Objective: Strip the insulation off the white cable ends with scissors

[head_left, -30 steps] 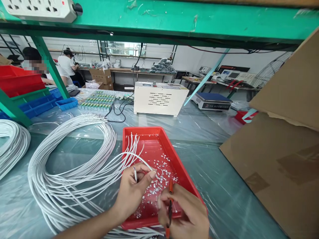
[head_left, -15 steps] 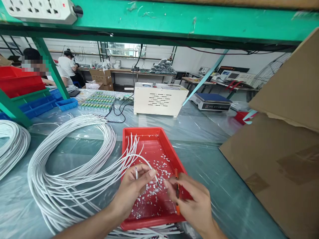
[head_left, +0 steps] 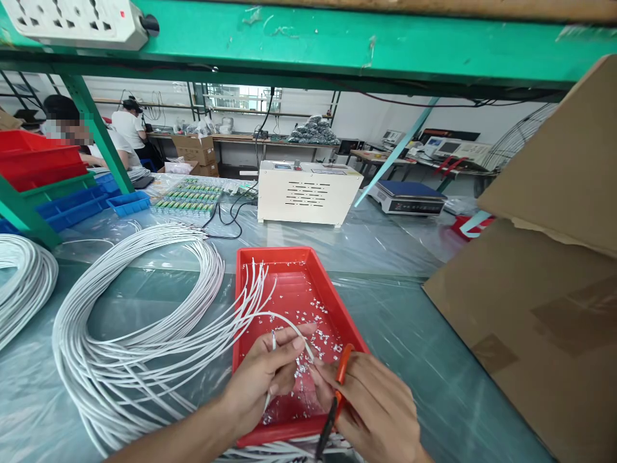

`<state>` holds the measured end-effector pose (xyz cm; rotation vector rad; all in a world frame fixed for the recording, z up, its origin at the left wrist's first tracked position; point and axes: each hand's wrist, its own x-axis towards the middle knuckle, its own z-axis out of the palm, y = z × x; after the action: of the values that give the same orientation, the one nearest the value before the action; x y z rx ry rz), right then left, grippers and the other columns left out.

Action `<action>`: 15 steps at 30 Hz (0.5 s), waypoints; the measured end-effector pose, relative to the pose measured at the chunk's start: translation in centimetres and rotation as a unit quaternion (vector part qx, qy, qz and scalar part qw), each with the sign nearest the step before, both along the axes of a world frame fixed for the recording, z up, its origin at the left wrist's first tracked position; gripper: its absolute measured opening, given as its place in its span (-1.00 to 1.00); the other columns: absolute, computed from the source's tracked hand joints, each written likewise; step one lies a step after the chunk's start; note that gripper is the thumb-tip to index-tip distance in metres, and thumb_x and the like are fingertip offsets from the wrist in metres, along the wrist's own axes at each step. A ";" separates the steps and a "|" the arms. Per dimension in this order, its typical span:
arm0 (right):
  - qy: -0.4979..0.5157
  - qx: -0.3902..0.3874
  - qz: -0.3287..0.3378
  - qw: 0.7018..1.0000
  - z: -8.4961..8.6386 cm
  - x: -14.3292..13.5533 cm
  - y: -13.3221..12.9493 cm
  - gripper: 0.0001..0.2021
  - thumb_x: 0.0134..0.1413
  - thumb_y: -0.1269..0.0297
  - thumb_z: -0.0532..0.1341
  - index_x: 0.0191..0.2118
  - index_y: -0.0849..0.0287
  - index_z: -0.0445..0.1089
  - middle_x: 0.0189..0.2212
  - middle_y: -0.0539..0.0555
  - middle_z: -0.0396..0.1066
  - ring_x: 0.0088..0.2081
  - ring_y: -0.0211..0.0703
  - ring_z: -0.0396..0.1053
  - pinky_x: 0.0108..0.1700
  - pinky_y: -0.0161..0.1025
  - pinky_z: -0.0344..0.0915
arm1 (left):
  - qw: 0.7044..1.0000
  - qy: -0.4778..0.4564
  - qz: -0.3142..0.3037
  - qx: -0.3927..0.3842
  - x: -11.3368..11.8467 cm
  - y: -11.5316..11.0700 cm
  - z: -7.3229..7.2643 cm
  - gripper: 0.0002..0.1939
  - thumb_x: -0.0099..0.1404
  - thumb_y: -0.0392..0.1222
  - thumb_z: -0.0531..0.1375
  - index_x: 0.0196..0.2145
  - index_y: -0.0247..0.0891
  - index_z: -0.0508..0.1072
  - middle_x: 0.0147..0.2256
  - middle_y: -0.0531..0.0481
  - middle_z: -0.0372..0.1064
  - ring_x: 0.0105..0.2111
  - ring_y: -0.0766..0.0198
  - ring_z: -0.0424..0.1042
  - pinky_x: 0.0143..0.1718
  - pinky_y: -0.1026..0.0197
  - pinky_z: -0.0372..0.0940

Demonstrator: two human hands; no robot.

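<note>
My left hand (head_left: 267, 373) is closed round a white cable (head_left: 285, 318) near its end, over the red tray (head_left: 341, 302). A second white cable piece (head_left: 274, 341) passes between its fingers. My right hand (head_left: 373, 402) holds orange-handled pliers (head_left: 343, 365) against the palm, dark jaws pointing down toward the tray's near edge. Its thumb and forefinger pinch at the cable's tip, which they hide. The held cable comes from a large coil of white cables (head_left: 81, 347) on the left, whose other loose ends lie over the tray. Small silvery scraps (head_left: 318, 315) are scattered on the tray floor.
A cream metal box (head_left: 308, 193) stands behind the tray, a blue-topped scale (head_left: 407, 196) to its right. Large cardboard (head_left: 544, 308) leans in on the right. Another cable coil (head_left: 24, 289) and stacked bins (head_left: 38, 157) are at left. A green shelf beam (head_left: 308, 45) crosses overhead.
My right hand has moved in to the cable's tip and pinches there. The pliers have swung so their jaws point down toward me. My left hand has shifted slightly right and down.
</note>
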<state>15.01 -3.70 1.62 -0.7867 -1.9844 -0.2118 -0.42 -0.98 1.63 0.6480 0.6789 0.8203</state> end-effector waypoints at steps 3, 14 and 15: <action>0.137 -0.112 -0.033 0.984 0.0 -0.5 -0.3 -0.87 -0.06 0.56 0.20 -0.40 0.19 0.39 -0.66 -0.03 0.31 -0.64 -0.28 0.20 -0.56 -0.34 0.17 | 1.000 0.000 0.022 0.006 0.1 -0.1 0.0 -0.80 0.10 -0.14 0.26 -0.37 -0.35 0.44 -0.82 0.29 -0.09 -0.78 0.56 -0.27 -0.69 0.36 -0.29; 0.170 -0.239 -0.016 0.956 -0.2 -0.3 -0.3 -0.82 -0.05 0.51 0.20 -0.30 0.15 0.42 -0.62 -0.07 0.27 -0.60 -0.30 0.24 -0.52 -0.37 0.21 | 0.968 0.153 0.136 0.144 -0.1 -0.4 1.1 -0.69 0.14 -0.12 0.22 -0.58 -0.30 0.19 -0.62 0.19 0.04 -0.61 0.48 -0.04 -0.57 0.38 -0.06; 0.149 -0.224 -0.011 0.963 -0.2 -0.2 -0.3 -0.79 -0.06 0.54 0.19 -0.27 0.15 0.41 -0.62 -0.07 0.26 -0.60 -0.29 0.23 -0.53 -0.35 0.20 | 0.963 0.163 0.136 0.163 -0.2 -0.5 1.2 -0.70 0.15 -0.12 0.20 -0.57 -0.30 0.20 -0.60 0.17 0.07 -0.58 0.46 0.00 -0.53 0.38 -0.02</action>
<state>14.83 -4.02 1.44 -1.0596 -1.7529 0.3407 -0.60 -1.47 2.81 1.0177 0.9561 1.1072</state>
